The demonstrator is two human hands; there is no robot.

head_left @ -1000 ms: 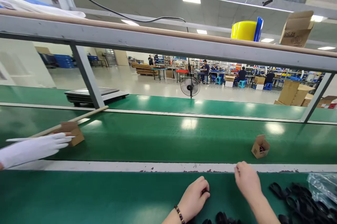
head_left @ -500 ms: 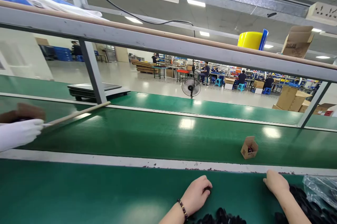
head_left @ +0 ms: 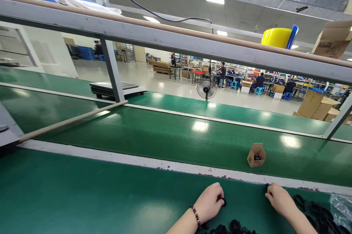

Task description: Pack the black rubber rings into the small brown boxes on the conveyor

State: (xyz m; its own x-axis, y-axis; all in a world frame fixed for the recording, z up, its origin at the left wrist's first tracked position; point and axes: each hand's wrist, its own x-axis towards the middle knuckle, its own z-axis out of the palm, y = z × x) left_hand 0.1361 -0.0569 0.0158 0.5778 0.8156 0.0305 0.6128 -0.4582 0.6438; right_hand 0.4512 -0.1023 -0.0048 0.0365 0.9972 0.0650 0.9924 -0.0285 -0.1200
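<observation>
My left hand (head_left: 209,200), with a beaded bracelet at the wrist, is closed around a small black ring-like part (head_left: 223,201) whose edge sticks out past the fingers. To its right, my right hand (head_left: 279,198) pinches another small black part (head_left: 266,187) near the pale belt edge; its exact shape is hidden by the fingers. A heap of black parts (head_left: 233,227) lies below and between my hands at the bottom edge. More black ring-like parts (head_left: 316,210) are spread to the right of my right forearm. Beyond my hands, an open small cardboard box (head_left: 254,160) holds something dark.
The box stands on a green conveyor belt (head_left: 165,135) behind the white edge strip (head_left: 132,157). A wooden rod (head_left: 74,119) crosses the belt at left, near a platform scale (head_left: 112,89). A clear plastic bag (head_left: 341,208) lies at right. A shelf rail (head_left: 176,39) runs overhead.
The view has turned left. The box has shifted left along the belt. Another person's white-gloved hand with a box has left the view. A black part now shows at my right fingertips.
</observation>
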